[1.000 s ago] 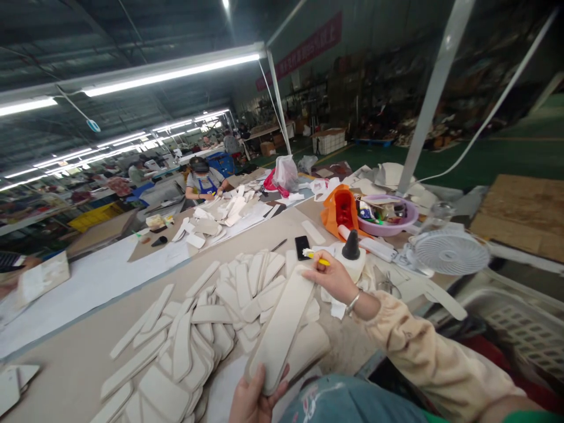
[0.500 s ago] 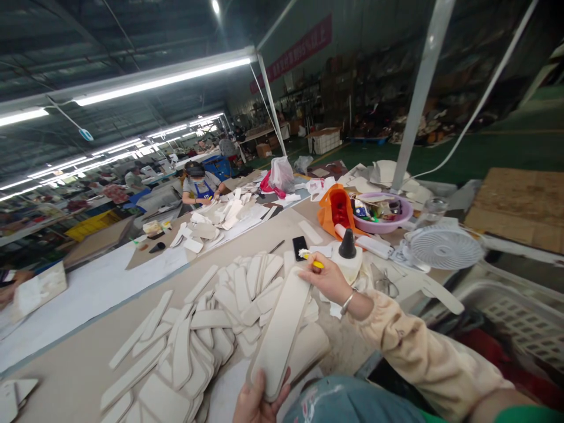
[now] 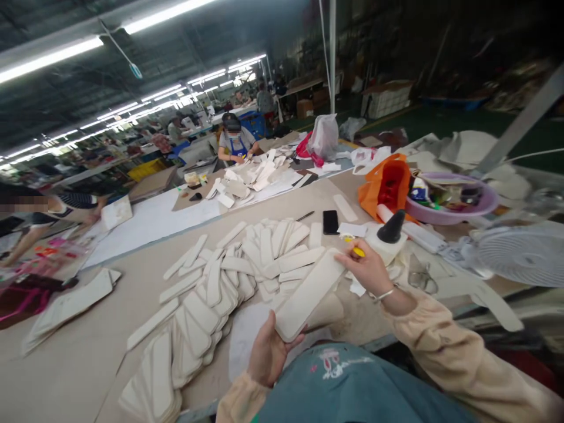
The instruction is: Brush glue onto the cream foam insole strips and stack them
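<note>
A long off-white strip with rounded ends (image 3: 308, 296) is held slanting over the table in front of me. My left hand (image 3: 269, 352) grips its near end, thumb on top and fingers beneath. At the far end, my right hand (image 3: 370, 270) touches the strip's edge while closed round a small yellow-handled brush (image 3: 358, 251) with a whitish tip. Left of the strip spreads a heap of similar pieces (image 3: 194, 317), overlapping in fans. Just beyond my right hand stands a white container with a black cone top (image 3: 391, 227).
Past the strip lie a black phone (image 3: 330, 222) and a dark pen-like stick (image 3: 305, 215). On the right are an orange bag (image 3: 370, 191), a purple basin (image 3: 440, 217) and a white fan (image 3: 520, 252). A co-worker (image 3: 235, 144) sits across the table; another person (image 3: 48, 211) is at left.
My view has swung left and down, so table things appear farther right or higher. Both hands still hold the strip, which now lies at a flatter slant.
</note>
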`<action>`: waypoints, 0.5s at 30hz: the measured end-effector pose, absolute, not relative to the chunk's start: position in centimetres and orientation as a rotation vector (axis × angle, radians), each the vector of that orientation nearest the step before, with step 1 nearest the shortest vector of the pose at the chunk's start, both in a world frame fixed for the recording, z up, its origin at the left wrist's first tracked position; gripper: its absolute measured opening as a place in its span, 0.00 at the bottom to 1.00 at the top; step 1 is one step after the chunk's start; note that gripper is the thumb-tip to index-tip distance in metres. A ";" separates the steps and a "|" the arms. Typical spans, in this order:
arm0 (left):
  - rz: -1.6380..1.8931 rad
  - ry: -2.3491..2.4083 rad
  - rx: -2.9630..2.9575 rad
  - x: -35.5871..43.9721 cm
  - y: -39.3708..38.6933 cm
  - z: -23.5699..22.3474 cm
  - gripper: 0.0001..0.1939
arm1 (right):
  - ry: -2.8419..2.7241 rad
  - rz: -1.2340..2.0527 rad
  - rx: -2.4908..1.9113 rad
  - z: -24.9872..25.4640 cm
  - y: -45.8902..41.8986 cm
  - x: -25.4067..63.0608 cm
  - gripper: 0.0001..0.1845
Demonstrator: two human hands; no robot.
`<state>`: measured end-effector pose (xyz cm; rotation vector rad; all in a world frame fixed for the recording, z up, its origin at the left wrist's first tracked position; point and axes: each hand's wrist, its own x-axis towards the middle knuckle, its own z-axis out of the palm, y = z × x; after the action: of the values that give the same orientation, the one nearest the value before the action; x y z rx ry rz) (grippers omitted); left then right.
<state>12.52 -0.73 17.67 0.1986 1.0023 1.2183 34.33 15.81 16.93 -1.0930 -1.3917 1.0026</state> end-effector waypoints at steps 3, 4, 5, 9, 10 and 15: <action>1.247 1.103 0.267 12.5 -0.7 16.5 0.27 | -1.412 0.997 -1.143 15.6 15.3 34.4 0.17; 1.243 1.130 0.275 12.6 -0.7 16.1 0.28 | -1.418 0.982 -1.160 15.3 15.2 34.5 0.17; 1.234 1.147 0.276 12.6 -0.8 15.9 0.28 | -1.423 0.963 -1.176 15.0 15.1 34.5 0.17; 1.200 1.160 0.257 12.8 -1.0 15.4 0.26 | -1.414 0.913 -1.216 14.6 15.0 34.8 0.17; 1.196 1.167 0.250 12.8 -1.1 15.4 0.26 | -1.410 0.915 -1.220 14.5 15.0 34.9 0.17; 1.192 1.199 0.198 12.8 -1.4 15.6 0.25 | -1.405 0.960 -1.216 14.5 14.7 34.9 0.18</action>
<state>12.76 -1.42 15.57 0.1982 1.1992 1.1924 34.85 14.70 14.47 -1.2156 -1.4050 0.9599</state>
